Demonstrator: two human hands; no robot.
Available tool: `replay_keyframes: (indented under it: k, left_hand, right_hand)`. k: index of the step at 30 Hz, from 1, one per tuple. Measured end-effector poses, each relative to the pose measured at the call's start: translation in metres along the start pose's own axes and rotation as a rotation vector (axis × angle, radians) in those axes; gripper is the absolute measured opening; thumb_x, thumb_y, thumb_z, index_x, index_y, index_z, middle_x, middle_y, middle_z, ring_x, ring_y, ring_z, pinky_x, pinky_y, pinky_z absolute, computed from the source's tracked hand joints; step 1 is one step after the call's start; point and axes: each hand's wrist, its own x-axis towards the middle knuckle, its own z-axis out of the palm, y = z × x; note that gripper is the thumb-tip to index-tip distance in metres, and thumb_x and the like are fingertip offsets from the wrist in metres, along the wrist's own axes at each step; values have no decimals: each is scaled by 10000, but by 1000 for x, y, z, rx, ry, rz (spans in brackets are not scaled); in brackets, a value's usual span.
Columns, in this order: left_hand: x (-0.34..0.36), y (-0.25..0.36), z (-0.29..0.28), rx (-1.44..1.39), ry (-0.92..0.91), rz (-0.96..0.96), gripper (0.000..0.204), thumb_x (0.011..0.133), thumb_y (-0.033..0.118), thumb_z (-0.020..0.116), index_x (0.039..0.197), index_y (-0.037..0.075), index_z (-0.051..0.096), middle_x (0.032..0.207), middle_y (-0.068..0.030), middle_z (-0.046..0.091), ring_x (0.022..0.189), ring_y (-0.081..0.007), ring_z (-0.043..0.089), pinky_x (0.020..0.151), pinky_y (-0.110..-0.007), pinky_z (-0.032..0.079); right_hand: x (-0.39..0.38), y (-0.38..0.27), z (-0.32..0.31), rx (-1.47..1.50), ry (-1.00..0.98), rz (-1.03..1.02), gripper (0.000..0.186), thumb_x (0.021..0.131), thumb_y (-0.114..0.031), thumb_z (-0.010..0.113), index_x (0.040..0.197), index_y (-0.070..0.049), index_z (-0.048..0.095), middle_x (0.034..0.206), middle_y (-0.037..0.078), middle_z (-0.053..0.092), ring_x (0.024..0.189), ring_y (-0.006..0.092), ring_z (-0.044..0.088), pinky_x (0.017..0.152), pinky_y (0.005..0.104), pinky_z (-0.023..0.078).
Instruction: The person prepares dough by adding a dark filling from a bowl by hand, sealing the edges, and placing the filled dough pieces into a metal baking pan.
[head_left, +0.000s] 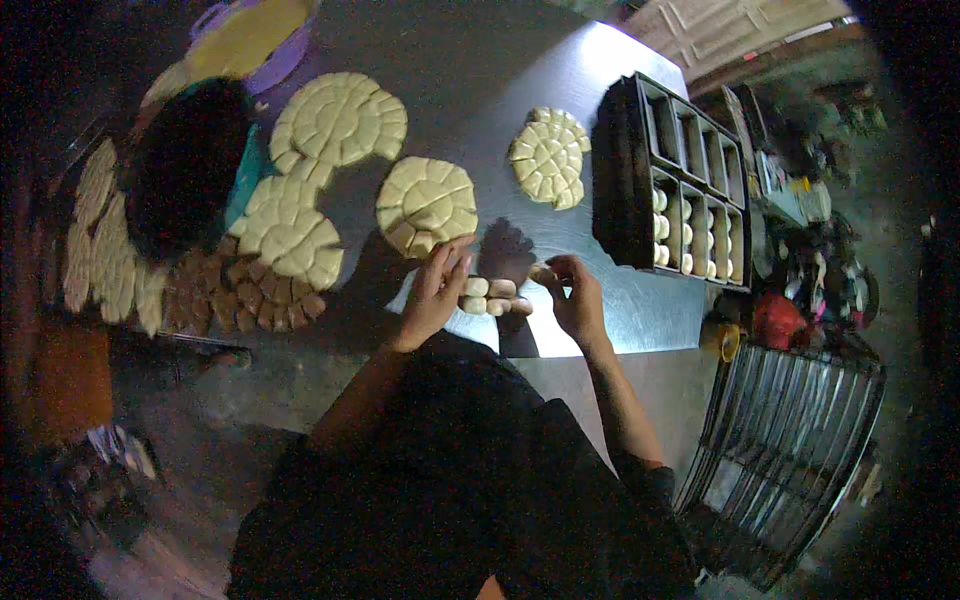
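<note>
A small group of pale and brownish dough balls (476, 288) sits near the front edge of the metal table, between my two hands. To their left is my left hand (436, 290), its fingers stretched out and apart, beside the front edge of a round, cut dough disc (428, 200). On the other side, my right hand (577, 305) has thumb and fingers closed on a small piece of dough (541, 273). Farther right, a black block of loaf tins (650, 185) has rows of pale dough balls in its nearer compartments.
More cut dough discs (340, 118) lie across the metal table (470, 95). Brown dough pieces (270, 297) and pale strips (95, 250) are at left, near another person's dark head (188, 170). A purple basin (275, 68) stands behind. A metal rack (790, 430) is at lower right.
</note>
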Motion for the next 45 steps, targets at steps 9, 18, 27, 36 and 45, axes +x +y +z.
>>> replay_keyframes:
  k: [9, 18, 27, 36, 45]
  left_hand:
    - [1, -29, -12, 503, -401, 263, 523, 855, 171, 743, 1328, 56, 550, 1197, -168, 595, 1118, -364, 547, 992, -464, 421]
    - [-18, -46, 7, 617, -276, 381, 717, 747, 5, 673, 1434, 56, 472, 1267, -197, 541, 1155, -398, 498, 1020, -498, 398]
    - [50, -7, 4, 327, -518, -213, 348, 911, 24, 613, 1254, 27, 555, 1159, -127, 652, 956, -202, 642, 855, -358, 516]
    - [147, 22, 136, 173, -108, -256, 707, 1078, 544, 148, 1316, 40, 584, 877, -60, 697, 696, -111, 585, 645, -254, 438]
    - [198, 61, 257, 206, -94, -88, 438, 1102, 349, 343, 1238, 56, 638, 866, -54, 690, 720, -110, 595, 718, -268, 490]
  right_hand:
    - [-6, 56, 31, -138, -129, -114, 397, 777, 89, 646, 1140, -61, 698, 1103, 148, 592, 954, 304, 657, 801, 364, 553]
    - [5, 68, 49, -580, -267, -934, 493, 931, -272, 578, 1419, -242, 514, 1486, 144, 453, 1294, 392, 484, 1045, 507, 408]
    - [63, 66, 22, 448, -927, -189, 543, 1023, -475, 456, 1381, -81, 568, 1295, 148, 614, 1221, 316, 549, 1065, 435, 415]
    - [116, 78, -221, 1272, -651, 321, 455, 1051, -429, 462, 1332, -88, 573, 1183, 72, 678, 1016, 175, 658, 906, 331, 518]
    - [298, 127, -244, -27, 63, -204, 591, 984, -282, 576, 1448, 40, 399, 1124, 308, 640, 1009, 453, 630, 898, 492, 497]
